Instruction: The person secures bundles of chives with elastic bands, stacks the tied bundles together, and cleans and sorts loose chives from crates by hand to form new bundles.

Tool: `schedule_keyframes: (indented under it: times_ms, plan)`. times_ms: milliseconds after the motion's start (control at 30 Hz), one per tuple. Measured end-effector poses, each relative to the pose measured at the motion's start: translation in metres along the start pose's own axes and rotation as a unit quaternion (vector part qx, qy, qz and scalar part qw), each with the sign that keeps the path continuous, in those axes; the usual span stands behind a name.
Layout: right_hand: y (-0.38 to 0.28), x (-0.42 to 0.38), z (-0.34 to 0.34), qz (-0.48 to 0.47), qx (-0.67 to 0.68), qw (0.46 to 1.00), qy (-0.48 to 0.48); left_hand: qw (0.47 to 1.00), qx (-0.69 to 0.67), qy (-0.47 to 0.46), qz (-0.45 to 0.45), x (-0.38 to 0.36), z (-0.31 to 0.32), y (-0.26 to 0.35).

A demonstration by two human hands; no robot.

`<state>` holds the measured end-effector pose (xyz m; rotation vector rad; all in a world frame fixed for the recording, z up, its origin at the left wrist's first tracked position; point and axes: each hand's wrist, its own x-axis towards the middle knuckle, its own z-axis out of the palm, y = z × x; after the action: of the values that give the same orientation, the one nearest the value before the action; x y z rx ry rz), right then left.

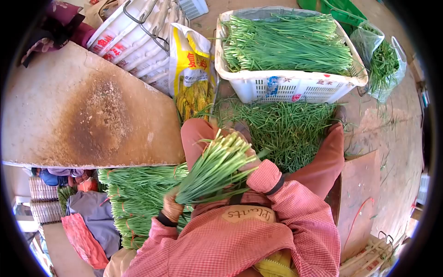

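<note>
A thick bunch of garlic chives [214,164] is held at a slant above my lap, pale cut ends up and away from me. My left hand [173,206] is closed around its green lower end. My right hand [249,159] lies against the right side near the pale ends, its fingers mostly hidden behind the stalks and slightly blurred. Left of my lap lie stacked chive bundles [138,198] tied with orange bands. Beyond my knees a white plastic crate [295,85] is filled with chives [286,44].
Loose chive scraps [286,134] cover the floor between my legs. A worn board [92,111] stands to the left. Behind it are a yellow-and-white sack [193,69] and stacked white crates [143,41]. Plastic bags of greens [383,64] sit at far right, beside a green crate [337,11].
</note>
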<state>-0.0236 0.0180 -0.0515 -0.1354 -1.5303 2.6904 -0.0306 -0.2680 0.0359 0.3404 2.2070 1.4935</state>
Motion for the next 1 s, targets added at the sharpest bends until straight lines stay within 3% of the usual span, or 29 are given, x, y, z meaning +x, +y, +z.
schedule_keyframes:
  times_ms: [33, 67, 100, 133, 167, 200, 233, 300, 333, 367, 400, 433, 467, 500, 567, 633, 700, 767, 833, 900, 933, 1000]
  plan:
    - [-0.008, -0.01, 0.001, 0.061, 0.183, 0.981, 0.011, 0.998, 0.061, 0.011, 0.025, 0.005, -0.008, 0.014]
    - [-0.016, -0.019, 0.001, 0.116, 0.361, 0.924, 0.045, 0.994, 0.097, 0.036, 0.036, 0.01, -0.012, 0.029]
    - [-0.015, -0.018, -0.001, 0.039, 0.213, 0.972, 0.093, 0.969, 0.213, 0.054, 0.11, 0.015, -0.021, 0.028]
    - [-0.028, -0.016, 0.004, -0.02, 0.049, 0.985, 0.162, 0.93, 0.331, 0.049, 0.149, 0.02, -0.03, 0.034]
    - [-0.051, -0.023, -0.003, 0.004, 0.057, 0.984, 0.17, 0.875, 0.443, 0.039, 0.192, 0.025, -0.036, 0.04]
    - [-0.046, -0.019, -0.009, -0.002, 0.026, 0.983, 0.184, 0.876, 0.434, 0.04, 0.207, 0.026, -0.039, 0.033]
    - [-0.056, -0.018, -0.042, 0.047, 0.176, 0.936, 0.302, 0.876, 0.432, 0.035, 0.211, 0.028, -0.04, 0.033]
    - [-0.062, -0.023, -0.066, 0.05, 0.166, 0.919, 0.355, 0.82, 0.525, 0.02, 0.224, 0.026, -0.043, 0.037]
    - [-0.078, -0.04, -0.1, 0.067, -0.079, 0.897, 0.429, 0.805, 0.536, 0.032, 0.255, 0.026, -0.04, 0.04]
    - [-0.066, -0.048, -0.133, 0.081, -0.41, 0.816, 0.399, 0.807, 0.534, 0.035, 0.251, 0.026, -0.039, 0.043]
    - [-0.061, -0.049, -0.145, 0.145, -0.37, 0.828, 0.395, 0.797, 0.542, 0.033, 0.262, 0.027, -0.039, 0.047]
    - [-0.07, -0.055, -0.13, 0.115, -0.569, 0.734, 0.352, 0.791, 0.548, 0.04, 0.268, 0.026, -0.036, 0.047]
    - [-0.08, -0.06, -0.116, 0.079, -0.742, 0.577, 0.332, 0.785, 0.556, 0.037, 0.271, 0.026, -0.037, 0.048]
    - [-0.087, -0.059, -0.107, 0.052, -0.744, 0.594, 0.302, 0.785, 0.556, 0.038, 0.271, 0.027, -0.037, 0.053]
    - [-0.105, -0.042, -0.047, -0.005, -0.641, 0.758, 0.124, 0.754, 0.586, 0.032, 0.295, 0.027, -0.035, 0.062]
    - [-0.098, -0.024, -0.01, 0.093, -0.472, 0.875, 0.052, 0.747, 0.596, 0.033, 0.292, 0.024, -0.035, 0.066]
    - [-0.085, -0.012, 0.004, 0.127, -0.471, 0.872, -0.036, 0.72, 0.625, 0.006, 0.301, 0.026, -0.03, 0.083]
    - [-0.065, -0.015, 0.043, 0.112, -0.569, 0.813, -0.05, 0.713, 0.63, 0.003, 0.307, 0.029, -0.033, 0.092]
    - [-0.057, -0.019, 0.044, 0.071, -0.583, 0.806, -0.067, 0.71, 0.633, -0.002, 0.31, 0.03, -0.036, 0.092]
    - [-0.05, -0.031, 0.035, -0.111, -0.718, 0.687, -0.028, 0.72, 0.625, -0.064, 0.294, 0.033, -0.039, 0.087]
    - [-0.051, -0.034, 0.026, -0.149, -0.714, 0.684, -0.028, 0.723, 0.623, -0.066, 0.292, 0.033, -0.039, 0.086]
    - [-0.097, -0.038, -0.001, 0.132, -0.713, 0.658, -0.201, 0.71, 0.633, -0.072, 0.3, 0.04, -0.037, 0.084]
